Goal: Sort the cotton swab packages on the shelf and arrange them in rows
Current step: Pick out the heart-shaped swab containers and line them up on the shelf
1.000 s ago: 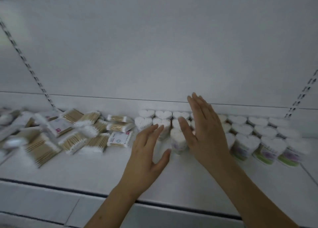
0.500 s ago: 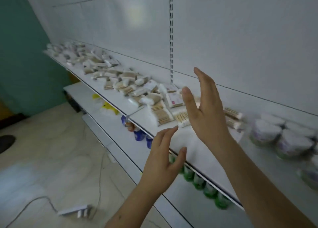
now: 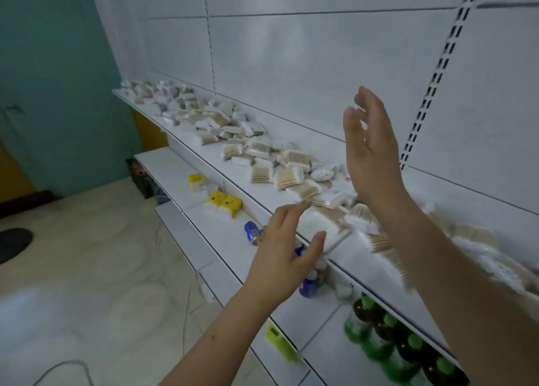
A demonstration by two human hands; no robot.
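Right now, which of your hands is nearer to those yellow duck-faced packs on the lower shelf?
Left. My left hand hovers open just right of the yellow duck-faced packs, out in front of the shelves. My right hand is raised higher, over the cotton swab packages, farther away.

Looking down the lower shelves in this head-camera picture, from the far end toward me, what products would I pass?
Small yellow pack → pair of yellow chick-faced packs → blue bottles near the left hand → green-capped dark bottles, nearest. The yellow tag sits on a lower ledge.
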